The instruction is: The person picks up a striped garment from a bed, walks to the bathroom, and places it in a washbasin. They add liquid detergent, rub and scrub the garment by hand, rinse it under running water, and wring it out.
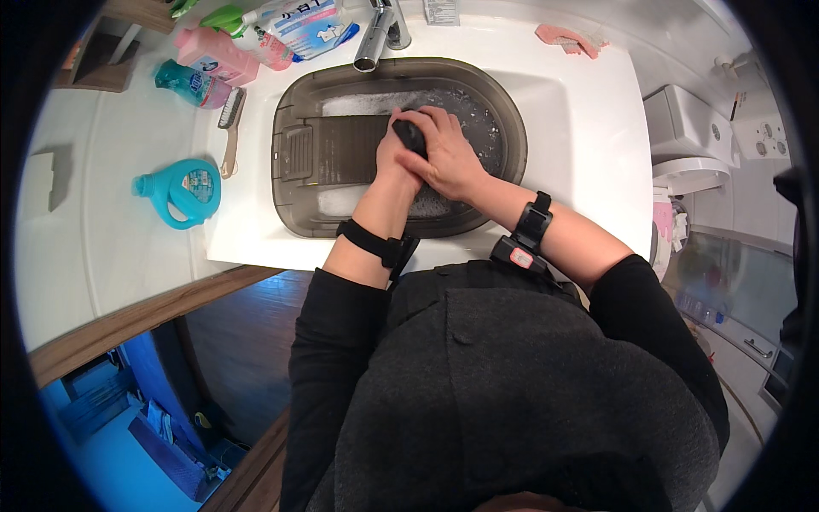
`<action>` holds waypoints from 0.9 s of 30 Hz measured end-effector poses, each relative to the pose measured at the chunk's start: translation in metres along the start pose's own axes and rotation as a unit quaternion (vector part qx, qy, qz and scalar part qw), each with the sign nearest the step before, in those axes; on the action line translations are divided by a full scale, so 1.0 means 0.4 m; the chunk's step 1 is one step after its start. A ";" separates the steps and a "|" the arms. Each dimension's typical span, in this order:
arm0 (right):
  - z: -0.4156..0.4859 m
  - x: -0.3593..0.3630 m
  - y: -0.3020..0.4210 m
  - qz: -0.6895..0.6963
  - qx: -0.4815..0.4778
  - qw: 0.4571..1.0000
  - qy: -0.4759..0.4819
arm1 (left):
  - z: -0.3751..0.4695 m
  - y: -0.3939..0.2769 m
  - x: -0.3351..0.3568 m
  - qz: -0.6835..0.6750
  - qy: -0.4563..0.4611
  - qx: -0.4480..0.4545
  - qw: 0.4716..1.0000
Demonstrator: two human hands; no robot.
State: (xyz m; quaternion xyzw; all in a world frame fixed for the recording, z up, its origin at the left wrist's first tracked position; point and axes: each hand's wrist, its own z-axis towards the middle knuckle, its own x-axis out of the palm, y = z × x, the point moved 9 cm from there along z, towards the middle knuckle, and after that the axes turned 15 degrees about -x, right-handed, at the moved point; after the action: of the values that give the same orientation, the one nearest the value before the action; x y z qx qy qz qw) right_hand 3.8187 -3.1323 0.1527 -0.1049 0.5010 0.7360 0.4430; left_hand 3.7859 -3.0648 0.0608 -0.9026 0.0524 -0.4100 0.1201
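Note:
Between my two hands a dark wet cloth [410, 134] is squeezed into a bundle. My left hand [391, 157] grips it from the left, partly hidden behind the other hand. My right hand [446, 150] wraps over it from the right, its thumb lying across my left wrist. Both hands are above a translucent grey washbasin [279, 211] set in a white sink. A ribbed washboard [345, 147] is built into the basin's left side. Dark, sudsy water [470, 109] lies in the basin, with white foam along the washboard's two sides.
A chrome faucet [374, 41] reaches over the basin's far rim. Left of the sink stand a scrub brush [231, 128], a teal detergent jug [192, 192], a pink bottle [217, 61] and a teal-pink bottle [195, 86]. A pink cloth [569, 40] lies on the back right ledge.

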 end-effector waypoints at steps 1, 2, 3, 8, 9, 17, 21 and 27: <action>-0.002 0.002 -0.019 0.028 0.023 0.999 -0.023 | -0.001 -0.008 -0.019 0.015 -0.053 0.021 0.998; -0.002 -0.001 -0.042 0.058 0.048 0.996 -0.052 | -0.008 -0.018 -0.030 0.043 -0.099 0.048 0.993; 0.000 0.006 -0.068 0.083 0.078 0.992 -0.048 | -0.015 -0.031 -0.021 0.104 -0.114 0.070 0.986; 0.028 -0.005 -0.169 0.210 0.155 0.965 -0.024 | -0.078 -0.092 0.029 0.333 -0.233 0.113 0.907; 0.026 -0.016 -0.189 0.197 0.178 0.964 -0.021 | -0.086 -0.102 0.043 0.347 -0.235 0.117 0.900; -0.036 0.062 -0.205 0.325 0.207 0.910 0.156 | -0.068 -0.163 0.092 0.138 -0.059 0.056 0.987; -0.027 -0.025 -0.339 0.239 0.284 0.927 -0.059 | -0.076 -0.156 -0.002 0.127 -0.136 0.066 0.980; -0.078 0.034 -0.319 -0.112 0.134 0.960 0.219 | -0.060 -0.088 -0.095 0.236 -0.159 -0.033 0.958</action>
State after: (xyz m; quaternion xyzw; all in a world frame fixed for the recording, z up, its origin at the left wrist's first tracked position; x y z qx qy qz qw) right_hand 3.8982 -3.1374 0.0475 -0.2585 0.6652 0.5667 0.4118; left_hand 3.7426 -3.0276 0.0574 -0.9216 0.2577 -0.2196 0.1901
